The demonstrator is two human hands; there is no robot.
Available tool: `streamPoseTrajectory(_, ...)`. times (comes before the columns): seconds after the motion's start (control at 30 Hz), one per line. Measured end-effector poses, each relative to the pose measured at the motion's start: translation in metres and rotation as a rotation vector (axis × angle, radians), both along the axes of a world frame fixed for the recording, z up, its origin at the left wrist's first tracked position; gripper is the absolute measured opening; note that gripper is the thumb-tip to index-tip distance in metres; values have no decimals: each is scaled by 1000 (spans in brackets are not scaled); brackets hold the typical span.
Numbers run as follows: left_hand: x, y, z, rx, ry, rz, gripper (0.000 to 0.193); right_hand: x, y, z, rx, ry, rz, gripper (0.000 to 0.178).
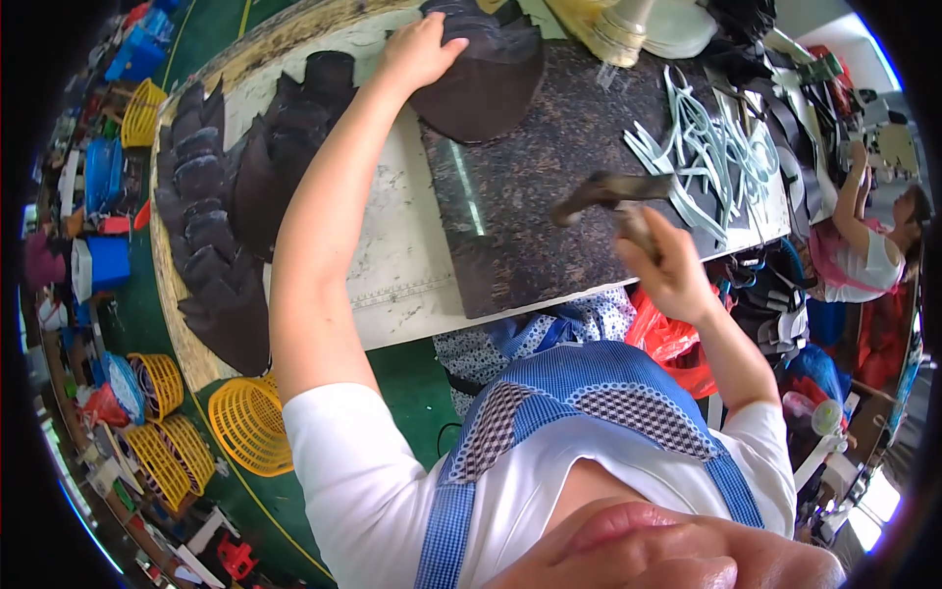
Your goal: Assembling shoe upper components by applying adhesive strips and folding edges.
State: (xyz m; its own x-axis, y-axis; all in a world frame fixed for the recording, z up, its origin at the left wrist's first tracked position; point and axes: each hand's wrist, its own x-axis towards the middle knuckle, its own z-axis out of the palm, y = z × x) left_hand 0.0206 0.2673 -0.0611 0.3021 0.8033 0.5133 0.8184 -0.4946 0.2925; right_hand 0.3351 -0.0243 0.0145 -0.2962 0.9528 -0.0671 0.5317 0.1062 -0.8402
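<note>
My right hand (667, 260) is closed round the short handle of a hammer (613, 188), whose dark metal head hangs above a speckled dark stone slab (530, 236). At the slab's far left corner lies a stack of dark, rounded leather-like pieces (481, 93). My left hand (422, 49) rests on the left side of this stack, thumb spread and fingers laid over it; the fingertips are partly hard to make out. More dark pieces (201, 187) lie in overlapping rows at the left end of the table.
Pale looped strips (702, 162) lie in a tangle right of the slab. A whitish container (623, 29) stands behind it. Yellow baskets (250, 422) are on the green floor to the left. Another person (868, 236) is at the far right. A red plastic bag (667, 329) hangs below the table edge.
</note>
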Motion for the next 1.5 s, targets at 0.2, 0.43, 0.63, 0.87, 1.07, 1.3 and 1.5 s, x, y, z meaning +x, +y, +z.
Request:
streamPoseTrajectory(0.2,7,19,12,-99,259,174,66,56,-31,-22,-112,350,-352,15)
streamPoseTrajectory(0.43,-1,34,8,-566,-355,-14,26,68,2,-46,470,-354,-53,19)
streamPoseTrajectory(0.63,-11,16,16,-392,-106,-156,16,41,19,-69,562,-390,9,22)
streamPoseTrajectory(0.87,-35,-20,73,-827,-755,-96,19,80,51,-52,778,-485,-282,49)
streamPoseTrajectory(1.07,-16,-79,109,-842,-1098,-173,33,111,78,-75,690,-549,-146,27)
streamPoseTrajectory(1.3,-7,-156,92,-1079,-1000,-179,49,271,103,-85,622,-858,-609,37)
streamPoseTrajectory(1.5,-14,-180,64,-1209,-1069,-6,49,288,98,-59,99,-236,-872,73)
